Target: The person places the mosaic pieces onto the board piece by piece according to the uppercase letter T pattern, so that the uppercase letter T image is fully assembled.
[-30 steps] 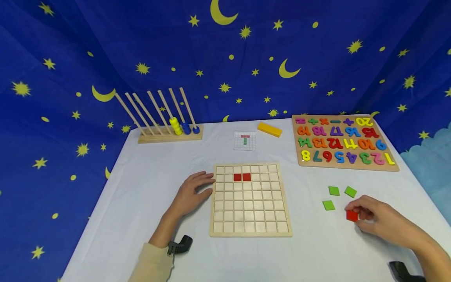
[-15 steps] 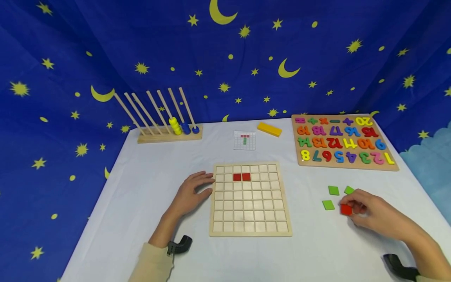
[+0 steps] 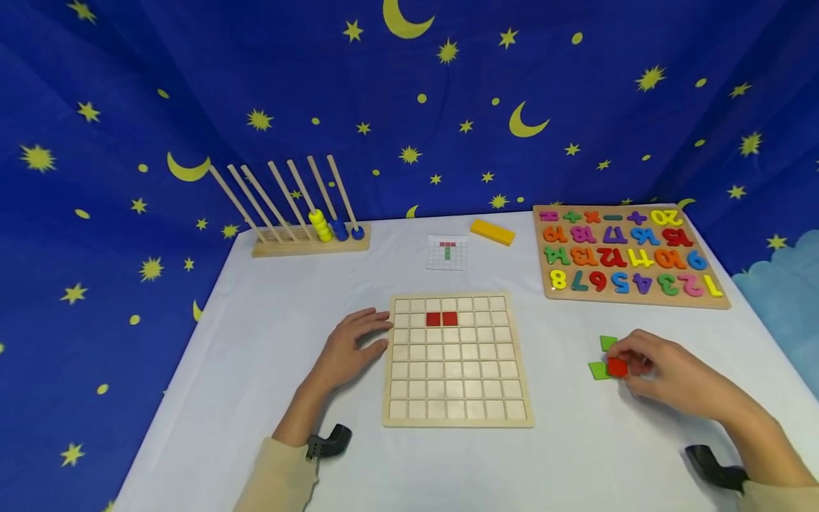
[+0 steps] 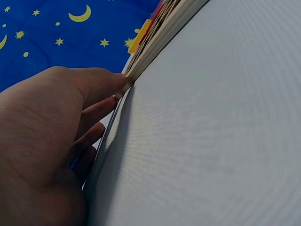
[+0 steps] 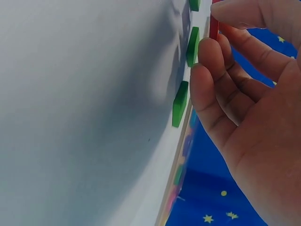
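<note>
Between thumb and fingers, my right hand (image 3: 668, 373) pinches a red square tile (image 3: 617, 367); the right wrist view shows that red tile (image 5: 214, 21) edge-on, raised off the table. Two green tiles (image 3: 598, 370) show close by in the head view, one partly behind the fingers; another green tile (image 5: 180, 104) appears in the right wrist view. My left hand (image 3: 348, 350) rests at the left edge of the wooden grid board (image 3: 458, 422), fingers relaxed, fingertips touching its rim. Two red tiles (image 3: 441, 319) sit side by side in the board's second row.
Behind the board lies a small pattern card (image 3: 447, 253) with a red and green T. A yellow block (image 3: 492, 232) is beside it. A peg abacus (image 3: 311, 247) stands back left, a number puzzle (image 3: 633, 256) back right. A starry blue cloth hangs behind.
My right hand has carried the red tile leftward and away from me, over the green tiles, covering one of them in the head view. The left hand stays at the board's edge.
</note>
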The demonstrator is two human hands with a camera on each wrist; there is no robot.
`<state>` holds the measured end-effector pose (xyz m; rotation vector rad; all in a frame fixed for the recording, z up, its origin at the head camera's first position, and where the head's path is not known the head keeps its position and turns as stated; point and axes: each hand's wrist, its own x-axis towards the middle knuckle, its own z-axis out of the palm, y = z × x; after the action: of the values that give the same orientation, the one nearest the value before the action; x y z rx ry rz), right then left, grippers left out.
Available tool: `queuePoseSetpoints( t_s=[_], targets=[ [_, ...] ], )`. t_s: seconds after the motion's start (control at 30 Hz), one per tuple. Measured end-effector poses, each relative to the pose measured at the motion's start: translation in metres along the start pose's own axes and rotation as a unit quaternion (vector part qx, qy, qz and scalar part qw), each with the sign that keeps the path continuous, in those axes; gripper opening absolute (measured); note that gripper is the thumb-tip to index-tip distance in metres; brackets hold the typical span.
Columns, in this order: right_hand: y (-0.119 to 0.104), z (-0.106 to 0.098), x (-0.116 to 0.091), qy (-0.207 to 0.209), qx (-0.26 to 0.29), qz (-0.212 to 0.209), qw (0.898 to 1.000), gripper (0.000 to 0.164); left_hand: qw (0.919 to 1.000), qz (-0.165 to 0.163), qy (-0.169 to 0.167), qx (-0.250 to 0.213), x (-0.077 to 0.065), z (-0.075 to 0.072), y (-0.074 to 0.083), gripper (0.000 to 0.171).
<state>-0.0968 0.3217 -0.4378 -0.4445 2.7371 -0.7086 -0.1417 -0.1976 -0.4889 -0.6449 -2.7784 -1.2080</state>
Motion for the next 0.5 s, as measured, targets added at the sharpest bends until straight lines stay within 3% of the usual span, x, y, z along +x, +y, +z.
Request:
queuePoseSetpoints(
  t_s=[0.17,0.5],
  targets=[
    [-0.003,0.003,0.005,-0.003,0.012,-0.012,1.000,0.037,0.9999,-0.013,-0.003,-0.002,-0.002,0.000,0.000,0.031],
    [-0.011,0.001,0.011,0.006,0.010,-0.020,1.000,0.037,0.9999,-0.004,-0.002,-0.009,0.001,0.000,0.000,0.031]
  ],
)
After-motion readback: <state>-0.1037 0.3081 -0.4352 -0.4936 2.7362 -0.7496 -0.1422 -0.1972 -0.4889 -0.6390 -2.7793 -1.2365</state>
